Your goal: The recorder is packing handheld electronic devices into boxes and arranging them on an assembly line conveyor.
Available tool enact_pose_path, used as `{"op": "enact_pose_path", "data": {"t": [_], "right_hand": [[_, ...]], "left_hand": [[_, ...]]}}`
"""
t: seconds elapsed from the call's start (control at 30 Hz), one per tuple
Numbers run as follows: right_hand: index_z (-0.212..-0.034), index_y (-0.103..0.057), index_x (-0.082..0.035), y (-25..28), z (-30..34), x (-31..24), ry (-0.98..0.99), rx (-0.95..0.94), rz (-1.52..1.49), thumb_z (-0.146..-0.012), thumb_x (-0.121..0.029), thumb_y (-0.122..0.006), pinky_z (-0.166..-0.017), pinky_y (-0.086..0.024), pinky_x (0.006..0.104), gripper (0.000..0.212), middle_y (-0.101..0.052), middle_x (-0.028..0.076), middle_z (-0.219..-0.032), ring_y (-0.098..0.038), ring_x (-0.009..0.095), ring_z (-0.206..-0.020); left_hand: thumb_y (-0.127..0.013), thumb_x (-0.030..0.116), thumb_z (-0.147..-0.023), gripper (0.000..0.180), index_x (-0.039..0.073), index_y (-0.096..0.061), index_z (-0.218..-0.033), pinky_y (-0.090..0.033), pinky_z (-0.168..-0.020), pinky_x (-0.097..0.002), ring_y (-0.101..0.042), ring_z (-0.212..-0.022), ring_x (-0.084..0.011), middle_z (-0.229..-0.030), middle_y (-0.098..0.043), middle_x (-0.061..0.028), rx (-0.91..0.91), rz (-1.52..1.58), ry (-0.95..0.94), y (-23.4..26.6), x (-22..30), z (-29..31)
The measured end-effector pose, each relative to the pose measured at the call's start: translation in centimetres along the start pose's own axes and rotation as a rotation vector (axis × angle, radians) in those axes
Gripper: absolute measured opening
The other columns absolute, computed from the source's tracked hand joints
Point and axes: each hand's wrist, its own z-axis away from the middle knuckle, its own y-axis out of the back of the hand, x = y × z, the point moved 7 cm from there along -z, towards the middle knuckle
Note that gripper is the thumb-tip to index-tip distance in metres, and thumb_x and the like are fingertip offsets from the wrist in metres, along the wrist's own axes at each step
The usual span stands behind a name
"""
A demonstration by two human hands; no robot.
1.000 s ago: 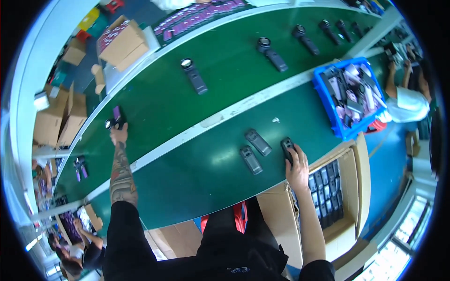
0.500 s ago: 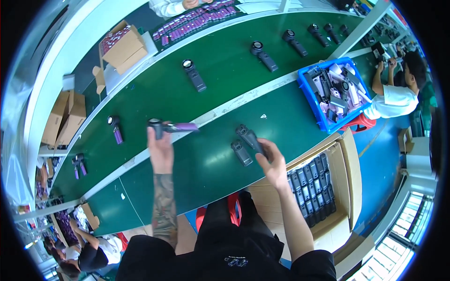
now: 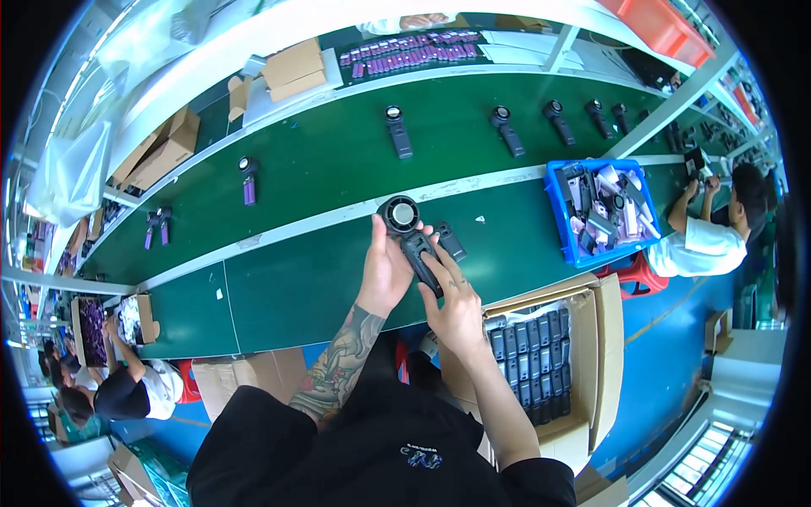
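Note:
My left hand is closed around a handheld fan with a round black head and pale centre, held over the near green surface. My right hand has its fingers wrapped on a dark handle shell lying along the fan's handle, below the head. Whether the shell is seated on the fan cannot be seen, as fingers cover much of it. Just right of my hands, another dark handle shell lies on the table, partly hidden by my right fingers.
Dark fans and purple-handled fans stand spaced along the far green strip. A blue crate of mixed casings sits at right. Beside my right arm, an open carton holds rows of dark shells. Co-workers sit on both sides.
My left hand has brought the fan rightward and nearer. My right hand has picked up a dark shell from the table, and both hands now meet. The view has shifted too.

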Motion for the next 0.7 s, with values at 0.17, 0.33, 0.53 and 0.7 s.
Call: {"op": "enact_pose_path", "data": {"t": [0.17,0.33,0.53,0.7], "right_hand": [[-0.124,-0.061,-0.004,0.5,0.2,-0.5,0.037,0.024,0.059,-0.078,0.002,-0.07,-0.086,-0.055,0.0373,0.046,-0.059,0.016,-0.134,-0.066,0.034,-0.106],[-0.123,-0.061,-0.004,1.1,-0.4,-1.2,0.127,0.04,-0.007,-0.077,0.002,-0.071,-0.083,-0.056,0.0365,0.047,-0.059,0.017,-0.134,-0.067,0.033,-0.104],[-0.126,-0.059,-0.006,-0.2,-0.6,-1.9,0.132,-0.087,-0.136,-0.079,-0.001,-0.073,-0.079,-0.056,0.0345,0.049,-0.06,0.017,-0.128,-0.066,0.029,-0.101],[-0.134,-0.046,0.0,-2.1,0.2,1.9,-0.392,-0.236,-0.487,-0.089,-0.007,-0.069,-0.076,-0.052,0.0259,0.051,-0.061,0.018,-0.113,-0.063,0.019,-0.093]], "left_hand": [[-0.052,0.023,-0.101,0.033,0.001,-0.048,-0.125,-0.046,-0.1,-0.041,-0.06,-0.108,-0.0263,-0.109,-0.061,-0.0144,-0.014,-0.082,-0.037,-0.8,0.1,1.1],[-0.056,0.001,-0.092,0.038,0.0,-0.045,-0.128,-0.046,-0.101,-0.0387,-0.06,-0.11,-0.0264,-0.114,-0.062,-0.016,-0.037,-0.25,-0.127,-0.9,0.8,1.5],[-0.056,-0.005,-0.087,0.053,0.003,-0.036,-0.135,-0.045,-0.101,-0.0384,-0.059,-0.116,-0.0259,-0.126,-0.06,-0.0196,-0.076,-0.364,-0.118,-1.6,1.7,2.5],[-0.052,-0.004,-0.09,0.056,0.003,-0.029,-0.141,-0.044,-0.101,-0.0351,-0.056,-0.123,-0.0262,-0.131,-0.056,-0.0201,-0.067,-0.473,-0.24,-1.1,2.7,4.4]]}}
